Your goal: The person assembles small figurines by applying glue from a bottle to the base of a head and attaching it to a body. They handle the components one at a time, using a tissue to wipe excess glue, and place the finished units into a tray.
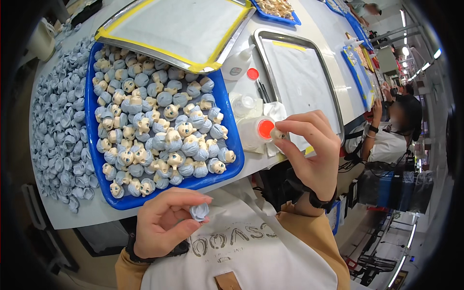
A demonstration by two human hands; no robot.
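Between the thumb and fingers of my left hand (164,224) is a pale blue doll hair piece (199,211), held low in front of my apron. My right hand (316,154) pinches a small doll head (277,134) by thumb and index finger; the fingers partly cover it. Just left of that head stands a white jar (250,135) with a round red top. A large blue tray (235,166) ahead of my left hand holds many cream doll heads with pale blue hair. Loose hair pieces (60,125) lie heaped left of the tray.
A taped metal tray (212,62) rests over the blue tray's far edge. Another metal tray (333,96) lies to the right. Between them are a white squeeze bottle (238,65), dark thin tools (262,91) and a clear small jar (243,104). A co-worker (391,130) sits at right.
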